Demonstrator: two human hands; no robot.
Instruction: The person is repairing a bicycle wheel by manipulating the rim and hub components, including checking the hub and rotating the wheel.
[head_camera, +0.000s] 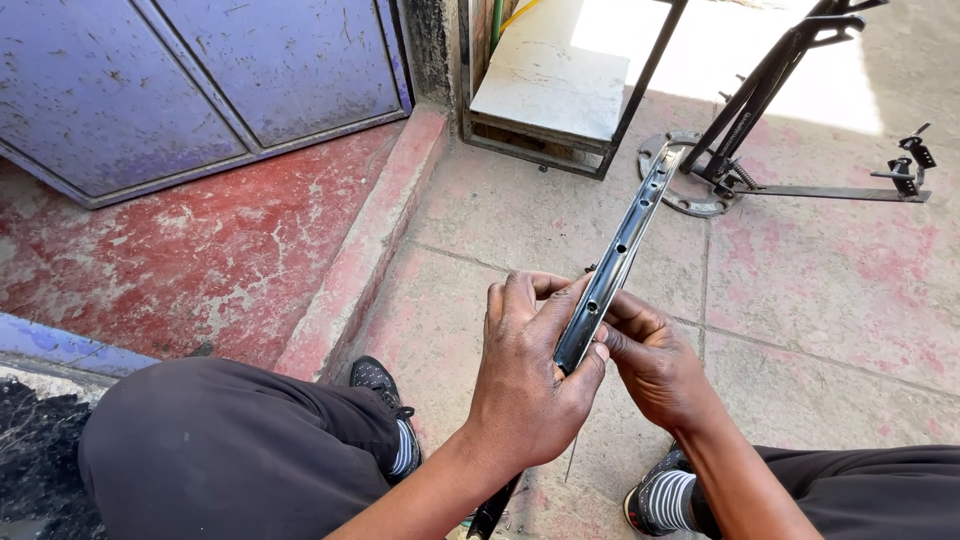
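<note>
**Head view: 2 hands on a wheel rim above a paved floor**

Head view, starting nearest: the person's 2 knees in dark trousers fill the bottom corners, with a black shoe and striped sock (385, 400) by the left leg and another striped sock (668, 497) by the right.

Between the knees, the left hand (528, 375) wraps around a metal wheel rim (612, 262). Its fingers (515, 300) are curled over the near side of the rim and the thumb presses against the rim's edge, so the hand is closed on it. The right hand (650, 360) sits just beside, on the other side of the rim. Its fingers (630, 315) are bent and narrow, touching the rim's outer face; whether they pinch something small there I cannot tell.

The rim is seen edge-on, running from between the knees up and away to the right. Its inner channel shows a row of small holes. It is held above the floor (820, 290), which is made of worn reddish-grey slabs.

To the left, a raised red step (210, 250) leads to a purple metal door (200, 80).

Farther off, a black metal stand (790, 110) with clamps rests on a round base plate (690, 200). Beside it is a black frame holding a pale slab (560, 80).
</note>
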